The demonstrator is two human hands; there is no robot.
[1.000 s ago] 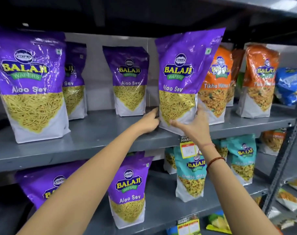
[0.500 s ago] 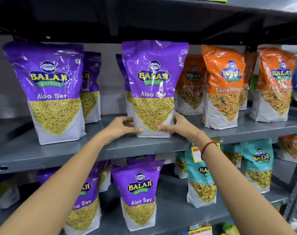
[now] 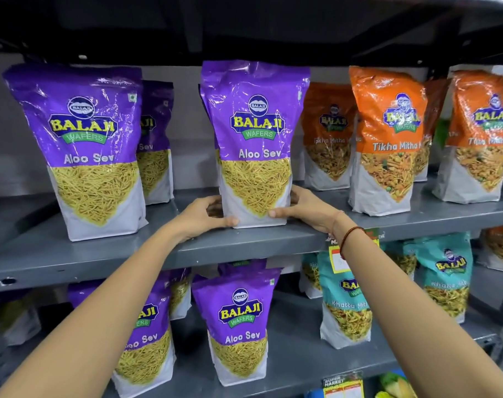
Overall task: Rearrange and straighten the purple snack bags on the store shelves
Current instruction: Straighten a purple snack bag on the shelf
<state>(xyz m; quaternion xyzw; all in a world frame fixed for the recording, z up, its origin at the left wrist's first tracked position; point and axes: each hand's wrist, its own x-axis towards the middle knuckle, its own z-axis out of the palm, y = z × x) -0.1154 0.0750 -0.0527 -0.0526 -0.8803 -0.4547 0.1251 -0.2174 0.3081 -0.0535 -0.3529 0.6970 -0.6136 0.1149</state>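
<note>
A purple Aloo Sev bag point(image 3: 256, 145) stands upright at the middle of the upper grey shelf point(image 3: 244, 245), with another purple bag mostly hidden right behind it. My left hand point(image 3: 204, 216) grips its lower left corner and my right hand point(image 3: 304, 208) grips its lower right side. A second purple bag point(image 3: 83, 150) stands at the shelf's left front, with one more purple bag point(image 3: 156, 139) behind it. On the lower shelf stand further purple bags: one point(image 3: 238, 328) in the middle and one point(image 3: 146, 334) partly behind my left forearm.
Orange Tikha Mitha bags point(image 3: 388, 139) fill the upper shelf to the right, close beside the held bag. Teal bags point(image 3: 445, 271) stand on the lower shelf at right. A price tag point(image 3: 342, 259) hangs from the shelf edge by my right wrist. A dark shelf overhangs above.
Both hands carried the purple bag leftwards, away from the orange bags, and set it upright at the shelf's middle in front of another purple bag. The camera view shifted right and closer.
</note>
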